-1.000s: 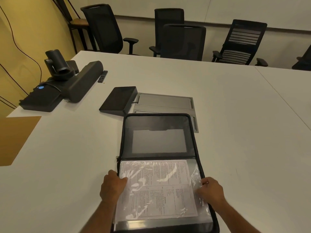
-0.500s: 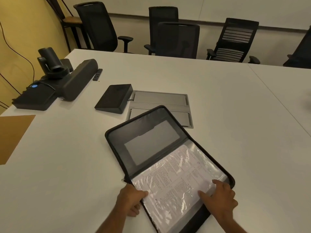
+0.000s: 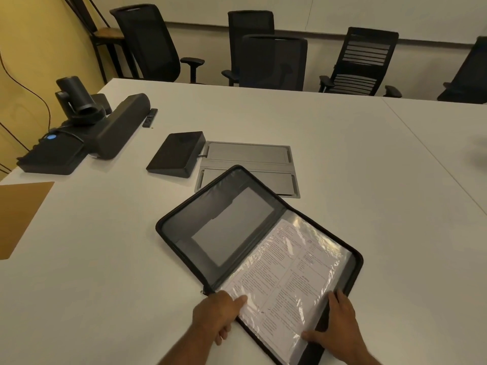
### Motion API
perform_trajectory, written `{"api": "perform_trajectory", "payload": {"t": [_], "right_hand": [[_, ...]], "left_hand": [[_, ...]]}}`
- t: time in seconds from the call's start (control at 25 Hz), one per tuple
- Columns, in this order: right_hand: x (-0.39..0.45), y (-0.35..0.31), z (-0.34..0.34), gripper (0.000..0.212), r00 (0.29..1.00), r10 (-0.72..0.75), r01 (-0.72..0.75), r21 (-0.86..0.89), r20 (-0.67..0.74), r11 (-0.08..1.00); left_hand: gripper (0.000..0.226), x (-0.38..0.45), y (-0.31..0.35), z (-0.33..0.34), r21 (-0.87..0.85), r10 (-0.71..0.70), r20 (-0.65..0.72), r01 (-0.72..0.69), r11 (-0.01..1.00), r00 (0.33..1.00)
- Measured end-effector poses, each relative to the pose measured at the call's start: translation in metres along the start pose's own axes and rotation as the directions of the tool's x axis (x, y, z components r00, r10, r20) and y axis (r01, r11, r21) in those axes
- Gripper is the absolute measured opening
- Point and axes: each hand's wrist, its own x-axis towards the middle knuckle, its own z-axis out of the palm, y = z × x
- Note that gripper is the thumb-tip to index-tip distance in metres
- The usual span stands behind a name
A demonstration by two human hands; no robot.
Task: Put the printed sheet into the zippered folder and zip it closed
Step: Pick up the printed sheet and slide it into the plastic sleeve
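The black zippered folder (image 3: 184, 225) lies open on the white table, turned diagonally, its grey inner lid toward the upper left. The printed sheet (image 3: 284, 275) rests in the folder's near half under a shiny clear plastic sleeve. My left hand (image 3: 214, 316) grips the folder's near-left edge beside the spine, thumb lying on the sleeve. My right hand (image 3: 338, 326) lies flat on the folder's lower right corner, fingers spread over the sleeve's edge. The zipper runs unzipped around the rim.
A grey metal cable hatch (image 3: 247, 167) is set in the table (image 3: 342, 159) just beyond the folder, with a black wedge-shaped device (image 3: 176, 154) at its left. A camera and speaker bar (image 3: 87, 122) stand far left. Black office chairs (image 3: 274, 61) line the far side.
The folder has been turned from square-on to diagonal, clockwise, with both hands staying at its near edge. My right hand has slid to the lower right corner.
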Motion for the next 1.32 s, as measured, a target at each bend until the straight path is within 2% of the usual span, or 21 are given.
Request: {"api": "perform_trajectory", "payload": {"t": [0.08,0.2,0.36,0.4,0.48,0.56,0.76,0.88,1.0,1.16,1.24,1.32], "right_hand": [[0.006,0.009,-0.002,0.15,0.995,-0.047,0.047,-0.003,0.084,0.999],[0.013,0.014,-0.005,0.146,0.984,-0.094,0.097,-0.017,0.149,0.995],[0.022,0.016,-0.013,0.141,0.965,-0.16,0.168,-0.024,0.206,0.985],[0.025,0.017,-0.017,0.14,0.959,-0.179,0.192,-0.038,0.219,0.981],[0.031,0.019,-0.024,0.138,0.943,-0.219,0.244,-0.075,0.25,0.967],[0.037,0.02,-0.031,0.136,0.923,-0.256,0.298,-0.114,0.286,0.948],[0.054,0.019,-0.046,0.135,0.876,-0.328,0.412,-0.192,0.353,0.891],[0.065,0.016,-0.052,0.136,0.86,-0.352,0.456,-0.244,0.37,0.856],[0.073,0.012,-0.057,0.141,0.861,-0.361,0.464,-0.265,0.357,0.845],[0.073,0.011,-0.059,0.144,0.938,-0.278,0.326,-0.252,0.208,0.911],[0.07,0.015,-0.059,0.138,0.984,-0.141,0.161,-0.204,0.11,0.966],[0.068,0.018,-0.057,0.125,0.997,0.022,-0.015,-0.092,0.069,0.996]], "left_hand": [[0.068,0.001,0.001,-0.022,0.059,0.084,-0.213,-0.073,0.996,0.973],[0.06,0.008,0.007,-0.061,0.116,0.197,-0.463,-0.162,0.98,0.864],[0.037,0.014,-0.002,-0.107,0.101,0.261,-0.615,-0.253,0.962,0.744],[0.038,0.017,-0.007,-0.115,0.106,0.263,-0.644,-0.256,0.961,0.718],[0.053,0.021,-0.018,-0.127,0.148,0.26,-0.681,-0.218,0.965,0.684],[0.067,0.025,-0.028,-0.136,0.153,0.218,-0.686,-0.155,0.976,0.695],[0.094,0.028,-0.057,-0.143,0.06,0.038,-0.639,0.0,0.998,0.768],[0.098,0.029,-0.074,-0.144,-0.04,-0.061,-0.593,0.046,0.998,0.803],[0.088,0.033,-0.086,-0.144,-0.192,-0.118,-0.53,0.016,0.981,0.84],[0.065,0.031,-0.095,-0.142,-0.204,-0.152,-0.552,0.044,0.978,0.82],[0.06,0.028,-0.099,-0.143,-0.206,-0.167,-0.559,0.059,0.977,0.812],[0.054,0.025,-0.102,-0.146,-0.222,-0.172,-0.571,0.05,0.974,0.803]]}}
